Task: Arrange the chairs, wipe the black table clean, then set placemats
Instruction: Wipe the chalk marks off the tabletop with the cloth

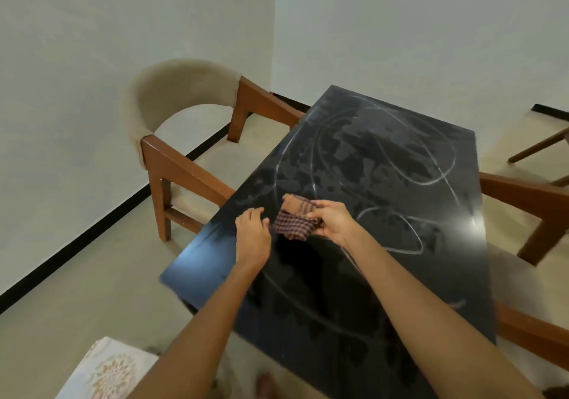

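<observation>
Holding: checked cloth [295, 224] bunched in right hand [334, 221], above the black desk [385, 158], roughly over its middle.
Right grip: closed on the cloth, thumb and fingers pinching the upper fold; lower part of the cloth hangs loose toward the desk; contact with the surface not clear.
Left grip: left hand [252, 234] just beside the cloth's free edge, fingers curled, tips near the fabric; cannot tell whether pinching it or only touching.
Arm pose: both forearms extended forward from the bottom of the view, converging over the desk; wrists roughly level, palms turned inward toward each other.
Step judged: refolding or bunching the cloth before wiping; chalky loops and smears cover most of the desk, so wiping looks barely begun.
Risk, cloth: loose wad likely to unfold mid-stroke and drag, leaving streaks rather than lifting the marks.
Risk, coverage: far corner and right edge lie at full reach; marks there easily missed from this stance.
Risk, smearing: dry cloth on powdery marks may spread a haze; glare patch near the right edge hides residue.
Chairs: padded chair [184, 106] close at the left edge; wooden arm of second chair [523, 195] at the right edge; a wide sweep may knock an elbow on either.
Placemats: patterned mat [110, 371] at lower left, off the desk, not yet set.
</observation>
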A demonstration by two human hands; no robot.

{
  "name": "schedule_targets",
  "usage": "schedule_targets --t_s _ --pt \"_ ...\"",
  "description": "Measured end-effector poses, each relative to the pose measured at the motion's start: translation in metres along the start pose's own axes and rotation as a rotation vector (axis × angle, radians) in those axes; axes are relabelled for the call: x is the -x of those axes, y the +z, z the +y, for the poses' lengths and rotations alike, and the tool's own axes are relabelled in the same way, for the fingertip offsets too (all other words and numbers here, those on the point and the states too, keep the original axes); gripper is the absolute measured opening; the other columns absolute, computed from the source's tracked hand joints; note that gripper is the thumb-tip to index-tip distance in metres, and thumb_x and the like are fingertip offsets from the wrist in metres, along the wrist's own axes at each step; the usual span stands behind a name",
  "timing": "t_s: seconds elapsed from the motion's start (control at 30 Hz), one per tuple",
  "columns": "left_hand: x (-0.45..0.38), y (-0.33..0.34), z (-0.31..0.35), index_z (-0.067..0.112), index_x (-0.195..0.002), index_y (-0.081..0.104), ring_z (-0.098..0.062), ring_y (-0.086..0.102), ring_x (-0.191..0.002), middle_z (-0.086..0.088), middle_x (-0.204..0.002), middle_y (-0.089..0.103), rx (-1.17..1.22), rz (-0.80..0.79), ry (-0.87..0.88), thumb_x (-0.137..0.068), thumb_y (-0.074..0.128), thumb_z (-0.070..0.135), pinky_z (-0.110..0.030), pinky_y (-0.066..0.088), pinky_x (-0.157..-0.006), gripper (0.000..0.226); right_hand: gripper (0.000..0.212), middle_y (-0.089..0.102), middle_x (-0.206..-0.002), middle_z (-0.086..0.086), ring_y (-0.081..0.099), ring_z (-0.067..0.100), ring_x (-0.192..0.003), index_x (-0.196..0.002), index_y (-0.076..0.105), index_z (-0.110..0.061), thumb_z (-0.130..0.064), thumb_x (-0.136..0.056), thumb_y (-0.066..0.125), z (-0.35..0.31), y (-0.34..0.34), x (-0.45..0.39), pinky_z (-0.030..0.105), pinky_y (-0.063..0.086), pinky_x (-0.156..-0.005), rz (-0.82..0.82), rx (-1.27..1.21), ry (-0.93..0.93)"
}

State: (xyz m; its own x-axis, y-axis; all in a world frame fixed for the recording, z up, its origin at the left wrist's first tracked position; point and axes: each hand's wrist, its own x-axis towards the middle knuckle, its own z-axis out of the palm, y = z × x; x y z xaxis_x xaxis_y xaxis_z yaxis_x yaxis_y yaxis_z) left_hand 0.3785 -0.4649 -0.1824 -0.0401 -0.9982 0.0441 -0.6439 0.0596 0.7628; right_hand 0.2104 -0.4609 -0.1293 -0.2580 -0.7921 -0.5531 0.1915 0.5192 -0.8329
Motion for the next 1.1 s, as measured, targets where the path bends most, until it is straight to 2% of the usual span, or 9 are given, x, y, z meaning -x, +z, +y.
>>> schedule_targets --t_s 0.17,0.23,0.37,0.47,0.57,0.77,0.87,1.0,1.1 --pt "-0.072 0.04 -0.022 0.006 -0.136 0.047 -0.029 0.022 -0.143 -0.013 -0.146 0.041 -0.297 -0.052 0.1 -0.099 0.043 0.016 -0.039 0.022 -0.117 0.038 0.036 0.062 -0.106 0.017 0.062 0.027 -0.09 -0.122 0.055 0.0 0.016 -0.091 0.044 -0.079 0.023 -0.124 0.041 0.053 -0.07 -0.032 -0.113 -0.06" --pt "-0.094 0.052 -0.025 0.005 -0.13 0.053 -0.031 0.03 -0.14 -0.015 -0.141 0.047 -0.374 -0.032 0.152 -0.096 0.05 0.014 -0.04 0.027 -0.114 0.035 0.032 0.064 -0.111 0.016 0.063 0.027 -0.095 -0.122 0.057 -0.003 0.009 -0.093 0.05 -0.093 0.031 -0.166 0.041 0.055 -0.072 -0.055 -0.066 -0.079" --pt "-0.125 0.078 -0.03 0.006 -0.113 0.066 -0.033 0.053 -0.123 -0.015 -0.121 0.064 -0.537 -0.027 0.218 -0.081 0.072 0.014 -0.044 0.045 -0.101 0.033 0.056 0.048 -0.142 0.012 0.045 0.032 -0.129 -0.142 0.045 -0.015 -0.031 -0.091 0.063 -0.079 0.025 -0.238 0.045 0.04 -0.104 0.169 1.095 -0.516" --pt "-0.136 0.089 -0.033 0.006 -0.115 0.065 -0.035 0.052 -0.123 -0.016 -0.123 0.062 -0.605 -0.023 0.157 -0.088 0.062 0.016 -0.048 0.045 -0.102 0.029 0.058 0.021 -0.159 0.007 0.014 0.032 -0.147 -0.15 0.03 -0.025 -0.047 -0.098 0.042 -0.059 0.022 -0.262 0.049 0.017 -0.118 -0.028 1.425 -0.836" --pt "-0.138 0.095 -0.039 0.006 -0.121 0.061 -0.033 0.048 -0.127 -0.016 -0.13 0.058 -0.638 0.009 0.102 -0.095 0.044 0.021 -0.048 0.04 -0.107 0.034 0.056 0.006 -0.163 0.002 -0.006 0.026 -0.149 -0.154 0.017 -0.029 -0.05 -0.102 0.024 -0.049 0.027 -0.284 0.047 0.001 -0.12 -0.196 1.682 -0.938" --pt "-0.136 0.1 -0.04 0.0 -0.137 0.044 -0.035 0.031 -0.139 -0.022 -0.145 0.04 -0.634 0.128 0.011 -0.099 0.027 0.025 -0.049 0.02 -0.116 0.048 0.051 0.016 -0.161 0.004 0.0 0.035 -0.148 -0.152 0.021 -0.03 -0.04 -0.102 0.021 -0.063 0.048 -0.309 0.056 0.014 -0.118 -0.186 1.705 -0.977" --pt "-0.137 0.1 -0.04 -0.004 -0.143 0.028 -0.037 0.019 -0.143 -0.026 -0.15 0.027 -0.586 0.199 -0.022 -0.099 0.027 0.018 -0.047 0.008 -0.118 0.049 0.054 0.019 -0.16 0.003 0.006 0.037 -0.147 -0.151 0.023 -0.034 -0.046 -0.099 0.016 -0.038 0.076 -0.287 0.055 0.013 -0.118 -0.33 1.722 -1.123" --pt "-0.135 0.103 -0.042 -0.012 -0.141 0.025 -0.039 0.021 -0.142 -0.03 -0.149 0.026 -0.609 0.173 -0.096 -0.096 0.026 0.013 -0.046 0.009 -0.116 0.051 0.051 0.026 -0.158 0.003 0.014 0.035 -0.147 -0.149 0.027 -0.033 -0.048 -0.101 0.024 -0.009 0.08 -0.267 0.05 0.016 -0.119 -0.475 1.653 -1.269" --pt "-0.135 0.102 -0.044 -0.011 -0.139 0.032 -0.039 0.028 -0.139 -0.03 -0.146 0.034 -0.624 0.17 -0.142 -0.097 0.024 0.016 -0.046 0.012 -0.115 0.051 0.051 0.018 -0.16 -0.002 0.008 0.032 -0.148 -0.15 0.022 -0.036 -0.049 -0.101 0.018 -0.032 0.066 -0.293 0.049 0.01 -0.12 -0.406 1.686 -1.22"
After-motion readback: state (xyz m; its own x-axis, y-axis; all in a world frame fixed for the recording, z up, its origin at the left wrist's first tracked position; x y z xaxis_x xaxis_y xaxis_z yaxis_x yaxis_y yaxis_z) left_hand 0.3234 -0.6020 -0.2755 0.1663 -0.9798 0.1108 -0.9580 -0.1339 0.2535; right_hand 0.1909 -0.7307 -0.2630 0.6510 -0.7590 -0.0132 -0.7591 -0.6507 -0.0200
